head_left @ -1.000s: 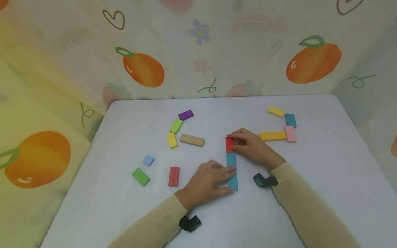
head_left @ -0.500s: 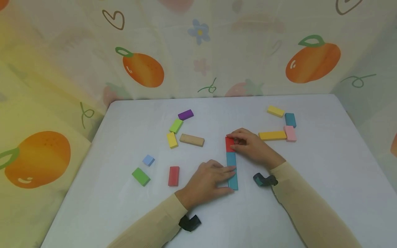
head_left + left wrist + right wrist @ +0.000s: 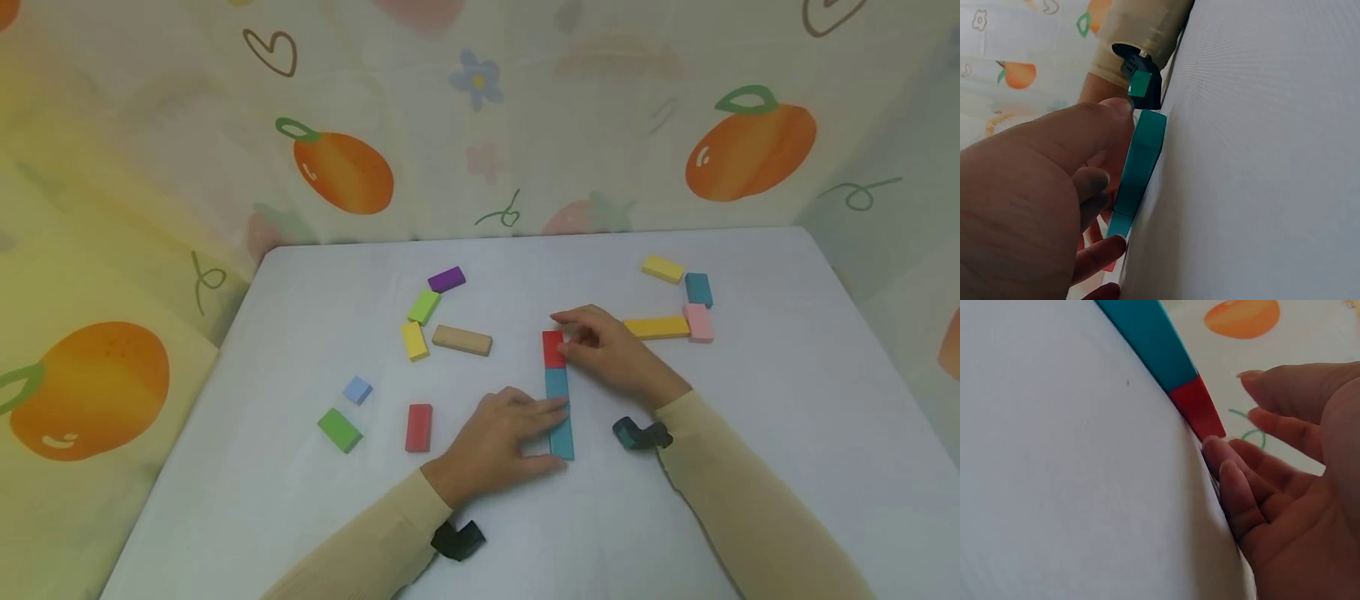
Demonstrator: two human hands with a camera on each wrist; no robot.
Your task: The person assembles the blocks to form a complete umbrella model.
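Observation:
In the head view, a red block (image 3: 553, 349) and two blue blocks (image 3: 561, 440) lie end to end in a straight row on the white table (image 3: 645, 517). My left hand (image 3: 498, 442) is at the row's left side, fingertips over the blue blocks and thumb by the near end. The left wrist view shows the thumb (image 3: 1107, 115) apart from the blue block's end (image 3: 1138, 169). My right hand (image 3: 611, 346) is beside the red block, index finger raised past its far end, thumb at its right edge. The right wrist view shows its fingers spread around nothing (image 3: 1291, 481).
On the left lie a purple block (image 3: 447, 279), a lime block (image 3: 424, 307), a yellow block (image 3: 415, 342), a wooden block (image 3: 462, 340), a light blue block (image 3: 357, 390), a green block (image 3: 340, 430) and another red block (image 3: 418, 427). A chain ending in a pink block (image 3: 698, 323) lies right.
My right index finger has lifted off the red block's far end and the grip has loosened. The left thumb has eased slightly away from the row. The blocks stay in line.

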